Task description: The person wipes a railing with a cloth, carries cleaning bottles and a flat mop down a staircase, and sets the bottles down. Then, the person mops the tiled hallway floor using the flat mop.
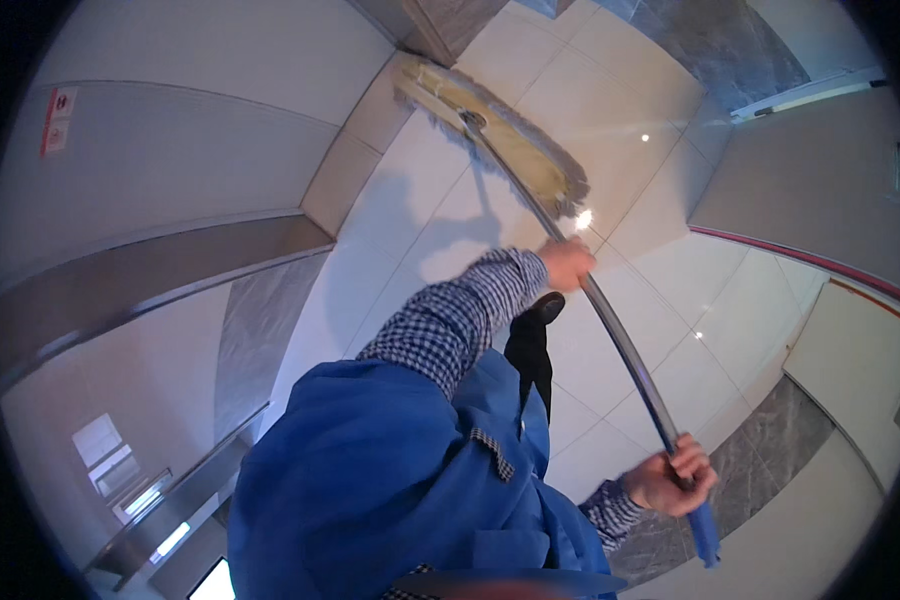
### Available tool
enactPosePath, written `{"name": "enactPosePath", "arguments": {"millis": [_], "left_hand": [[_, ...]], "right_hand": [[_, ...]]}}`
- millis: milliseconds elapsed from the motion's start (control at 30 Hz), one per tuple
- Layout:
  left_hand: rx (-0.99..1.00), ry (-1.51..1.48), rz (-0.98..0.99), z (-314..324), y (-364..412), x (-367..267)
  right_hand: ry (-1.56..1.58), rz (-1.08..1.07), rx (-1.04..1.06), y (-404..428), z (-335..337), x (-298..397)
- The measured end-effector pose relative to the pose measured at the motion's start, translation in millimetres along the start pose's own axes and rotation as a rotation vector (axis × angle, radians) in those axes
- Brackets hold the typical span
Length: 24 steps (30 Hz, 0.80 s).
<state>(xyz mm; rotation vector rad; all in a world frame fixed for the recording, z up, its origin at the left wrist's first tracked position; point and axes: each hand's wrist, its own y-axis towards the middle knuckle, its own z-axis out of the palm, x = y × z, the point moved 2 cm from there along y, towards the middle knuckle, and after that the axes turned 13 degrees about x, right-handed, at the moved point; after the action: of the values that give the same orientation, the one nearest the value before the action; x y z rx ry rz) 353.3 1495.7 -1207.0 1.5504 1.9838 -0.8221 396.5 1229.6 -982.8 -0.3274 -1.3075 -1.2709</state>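
A wide flat dust mop, its yellowish head edged with grey fringe, lies on glossy floor tiles at the top centre. From it a metal mop handle runs down to the right and ends in a blue grip. My left hand is closed around the middle of the handle, its arm in a checked sleeve. Lower right, my right hand grips the handle just above the blue end. One dark shoe shows below my left hand.
Along the left stands a grey panelled wall with a red and white sticker and metal trim. The mop head's far end is close to a wall corner. A grey panel with a red strip at its base stands right; a pale door is below it.
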Motion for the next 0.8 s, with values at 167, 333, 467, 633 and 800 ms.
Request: {"name": "enactPosePath", "arguments": {"millis": [167, 333, 467, 633, 800], "left_hand": [[-0.208, -0.108, -0.073, -25, -93, 63], [-0.476, -0.273, -0.12, -49, -159, 75], [-0.505, -0.347, -0.14, -60, -236, 63], [-0.643, -0.351, -0.191, -25, -347, 39], [-0.579, -0.419, -0.023, 75, -374, 51]], "right_hand": [[0.052, -0.059, 0.315, -68, 98, -16], [0.136, -0.12, 0.538, -74, 165, 3], [0.117, -0.082, 0.583, -99, 219, 49], [0.229, 0.094, 0.698, -158, 239, 108], [0.195, 0.081, 0.814, -228, 184, 103]]}}
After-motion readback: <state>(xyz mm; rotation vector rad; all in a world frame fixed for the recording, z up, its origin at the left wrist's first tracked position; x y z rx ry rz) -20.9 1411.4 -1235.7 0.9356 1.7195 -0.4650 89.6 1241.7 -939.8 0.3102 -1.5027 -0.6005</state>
